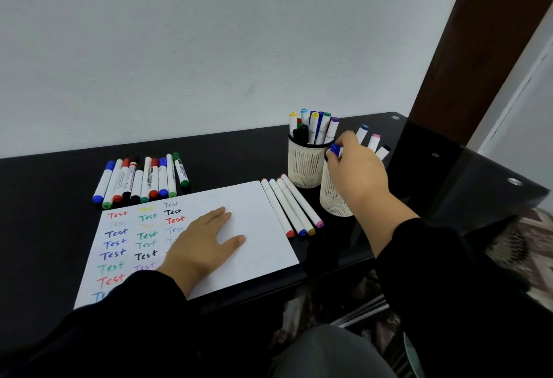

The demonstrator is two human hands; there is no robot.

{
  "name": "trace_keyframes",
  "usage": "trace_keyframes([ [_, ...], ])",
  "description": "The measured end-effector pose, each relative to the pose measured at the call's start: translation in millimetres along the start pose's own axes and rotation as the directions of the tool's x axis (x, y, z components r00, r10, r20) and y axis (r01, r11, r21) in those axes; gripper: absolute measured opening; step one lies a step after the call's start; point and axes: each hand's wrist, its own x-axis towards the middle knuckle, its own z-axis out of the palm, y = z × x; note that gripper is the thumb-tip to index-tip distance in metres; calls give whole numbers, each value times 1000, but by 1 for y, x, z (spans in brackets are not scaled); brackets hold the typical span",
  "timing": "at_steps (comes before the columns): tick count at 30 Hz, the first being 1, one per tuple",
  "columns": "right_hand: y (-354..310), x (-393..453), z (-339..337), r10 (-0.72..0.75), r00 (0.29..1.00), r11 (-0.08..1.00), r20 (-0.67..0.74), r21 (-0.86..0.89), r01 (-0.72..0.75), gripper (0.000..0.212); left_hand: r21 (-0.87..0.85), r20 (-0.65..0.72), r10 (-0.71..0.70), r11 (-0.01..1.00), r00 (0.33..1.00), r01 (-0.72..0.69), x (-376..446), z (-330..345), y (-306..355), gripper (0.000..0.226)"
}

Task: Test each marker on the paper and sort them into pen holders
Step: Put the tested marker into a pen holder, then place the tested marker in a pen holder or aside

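Note:
A white paper (257, 228) covered on its left with coloured "Test" words lies on the black table. My left hand (203, 243) rests flat on it, fingers straight. My right hand (356, 171) pinches a blue-capped marker (335, 149) over the near pen holder (330, 198), a cream mesh cup with several markers behind my fingers. The far pen holder (303, 163) is packed with several markers. A row of several whiteboard markers (140, 178) lies behind the paper on the left. Several slim white markers (291, 205) lie beside the paper's right edge.
The black glass table (48, 186) stands against a white wall. Its right end (466, 174) has metal fittings, and a dark wooden door frame (478, 48) rises beyond it. A patterned rug (535, 246) lies on the floor to the right.

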Motion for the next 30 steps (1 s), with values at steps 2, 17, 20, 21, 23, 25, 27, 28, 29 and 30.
trace_keyframes([
  [2, 0, 0, 0, 12, 1000, 1000, 18, -19, -12, 23, -8, -5, 2, 1000, 1000, -2, 0, 0, -1, 67],
  [17, -5, -6, -8, -158, 986, 987, -56, -26, 157, 28, 10, 74, 2, 1000, 997, -3, 0, -12, 5, 67],
  [20, -18, -12, -6, -254, 967, 966, -11, -47, 254, 29, -36, 89, -11, 999, 996, 14, 0, -19, 4, 66],
  [21, -24, -14, -3, -289, 957, 956, 5, -43, 289, 29, -37, 83, -24, 999, 996, 27, -1, -22, 1, 66],
  [23, -34, -17, 6, -344, 938, 939, 35, -22, 344, 29, -25, 69, -59, 998, 996, 61, -1, -26, -6, 67],
  [25, -46, -18, 19, -379, 923, 925, 71, 11, 379, 28, -9, 42, -100, 995, 994, 100, -3, -30, -18, 67],
  [27, -60, -18, 36, -413, 904, 911, 111, 36, 412, 27, 0, 12, -137, 991, 991, 137, -6, -33, -31, 67],
  [28, -66, -18, 42, -425, 895, 905, 131, 41, 424, 27, 3, 2, -155, 988, 988, 155, -8, -35, -37, 66],
  [29, -74, -18, 52, -438, 885, 899, 155, 49, 436, 27, 6, -4, -176, 984, 984, 176, -11, -37, -44, 66],
  [30, -80, -17, 59, -447, 877, 894, 175, 56, 444, 27, 11, -11, -188, 982, 982, 188, -13, -40, -49, 65],
])
